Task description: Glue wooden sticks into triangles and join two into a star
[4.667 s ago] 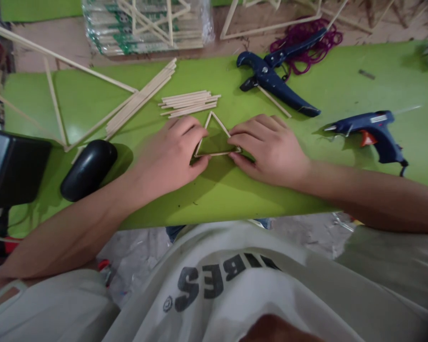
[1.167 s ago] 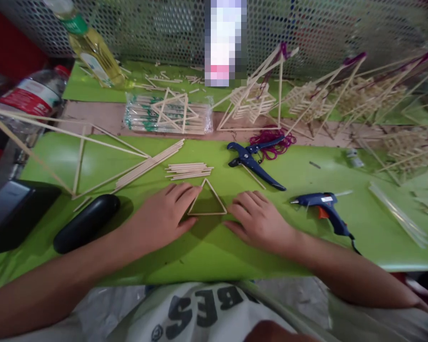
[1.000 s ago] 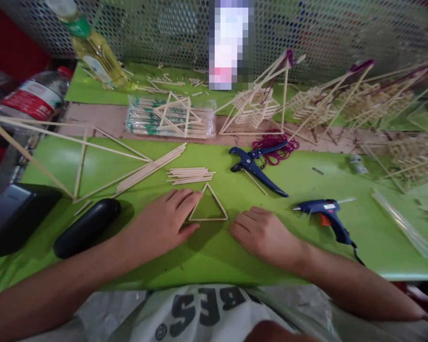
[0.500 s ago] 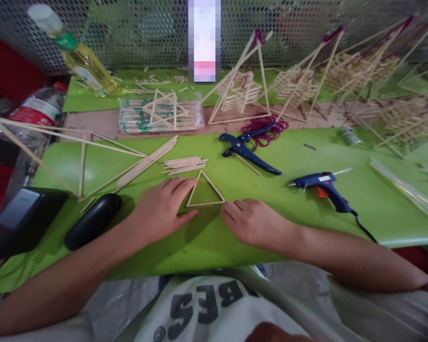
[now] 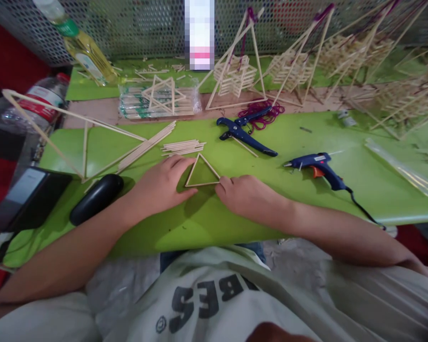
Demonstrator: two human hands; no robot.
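A small triangle of thin wooden sticks (image 5: 209, 166) lies on the green tabletop between my hands. My left hand (image 5: 157, 183) is at its left side, thumb and index finger apart, with the index fingertip by the upper part and the thumb near the lower left corner. The fingers of my right hand (image 5: 248, 194) are closed in a pinch on the lower right corner. Just beyond the triangle is a pile of short sticks (image 5: 183, 147), and longer sticks (image 5: 148, 146) lie in a bundle to its left.
Blue cutters (image 5: 248, 139) lie beside purple cord (image 5: 264, 118). A glue gun (image 5: 317, 166) and clear glue sticks (image 5: 399, 166) are at right. Stick frames (image 5: 235, 78) stand at the back near an oil bottle (image 5: 89, 57). A black case (image 5: 97, 198) sits by my left forearm.
The whole view has shifted, so the table appears higher in the picture. My right fingers now overlap the triangle's right corner more closely. The left hand keeps nearly the same pose.
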